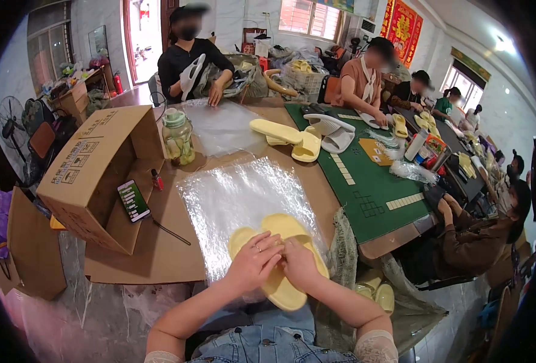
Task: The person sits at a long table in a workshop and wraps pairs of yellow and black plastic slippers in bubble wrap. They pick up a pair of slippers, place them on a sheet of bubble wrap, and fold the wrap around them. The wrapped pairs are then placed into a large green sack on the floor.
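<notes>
Bare forearms [186,310] are showing nearest to the camera, and between them both hands are meeting on a pair of yellow slippers [287,293] over the near edge of the worktop [150,263]. The left hand [257,260] is laying its fingers side by side across the pair; whether it is pinching, I cannot tell. The right hand [301,265] is curling its fingers onto the middle of the pair, gripping there. These slippers are looking like soft foam: probably light, bendable, a little smooth, and not fragile. Holding the thick sole edges near the middle is seeming safer than squeezing the straps, which could dent. Beyond them, clear plastic [237,193] is lying flat, looking thin and slippery. Farther out, grey slippers [338,134] are resting beside the other yellow pair [277,130].
</notes>
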Available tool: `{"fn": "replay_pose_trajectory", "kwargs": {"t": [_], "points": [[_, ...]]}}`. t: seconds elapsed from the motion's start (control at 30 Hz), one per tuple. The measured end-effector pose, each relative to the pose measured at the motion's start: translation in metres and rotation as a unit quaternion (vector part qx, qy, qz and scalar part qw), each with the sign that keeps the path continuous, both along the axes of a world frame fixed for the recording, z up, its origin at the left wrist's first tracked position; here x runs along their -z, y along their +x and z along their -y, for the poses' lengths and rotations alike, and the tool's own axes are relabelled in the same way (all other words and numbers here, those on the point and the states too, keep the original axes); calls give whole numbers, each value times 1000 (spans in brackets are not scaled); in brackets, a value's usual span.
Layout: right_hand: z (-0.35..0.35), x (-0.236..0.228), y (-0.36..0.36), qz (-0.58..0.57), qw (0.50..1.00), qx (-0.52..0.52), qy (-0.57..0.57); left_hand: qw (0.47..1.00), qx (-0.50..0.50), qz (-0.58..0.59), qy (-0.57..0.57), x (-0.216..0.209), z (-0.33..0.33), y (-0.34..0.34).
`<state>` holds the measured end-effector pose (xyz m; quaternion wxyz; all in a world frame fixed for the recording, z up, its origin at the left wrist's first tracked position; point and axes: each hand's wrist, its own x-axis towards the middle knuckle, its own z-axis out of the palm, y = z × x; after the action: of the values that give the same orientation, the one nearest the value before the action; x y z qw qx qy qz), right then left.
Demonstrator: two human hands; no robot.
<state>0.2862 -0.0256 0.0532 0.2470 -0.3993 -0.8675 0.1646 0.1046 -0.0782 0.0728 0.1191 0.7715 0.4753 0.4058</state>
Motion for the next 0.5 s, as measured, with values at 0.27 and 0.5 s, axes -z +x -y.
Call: {"fn": "replay_pose_trajectory", "kwargs": {"t": [0.27,0.5], "points": [[-84,26,-83,25,996,89,16,998,20,20,52,-24,19,5],[-107,57,-94,-29,998,58,-26,994,105,-6,0,-12,25,-16]]}}
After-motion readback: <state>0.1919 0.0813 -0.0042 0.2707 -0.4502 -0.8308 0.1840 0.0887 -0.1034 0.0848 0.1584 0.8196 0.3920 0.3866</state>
